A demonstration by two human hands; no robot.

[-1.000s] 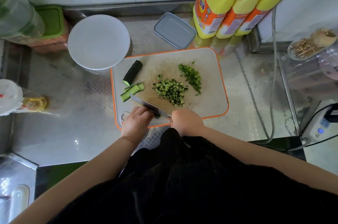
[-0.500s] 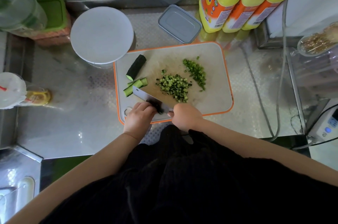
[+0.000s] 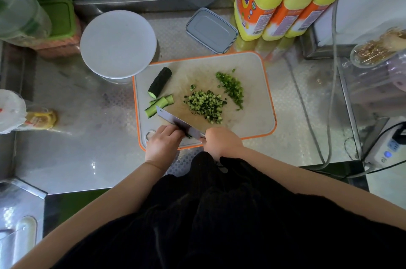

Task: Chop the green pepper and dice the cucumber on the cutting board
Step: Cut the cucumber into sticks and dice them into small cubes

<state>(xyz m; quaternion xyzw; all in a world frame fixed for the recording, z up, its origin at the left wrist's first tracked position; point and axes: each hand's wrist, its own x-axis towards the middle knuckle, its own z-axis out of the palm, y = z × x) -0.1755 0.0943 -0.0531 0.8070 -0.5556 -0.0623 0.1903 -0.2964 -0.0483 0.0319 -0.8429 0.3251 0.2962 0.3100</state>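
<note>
Lower centre, cutting board (image 3: 252, 128): right hand (image 3: 222, 141) grips knife (image 3: 175, 120); left hand (image 3: 163, 143) fingers curled, pinning cucumber strips (image 3: 188, 136).

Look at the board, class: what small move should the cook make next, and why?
Probably another downward cut. The right hand grips the knife, whose blade lies over a dark cucumber piece that the left hand steadies at the board's near edge. Uncut strips and a chunk wait.
</note>
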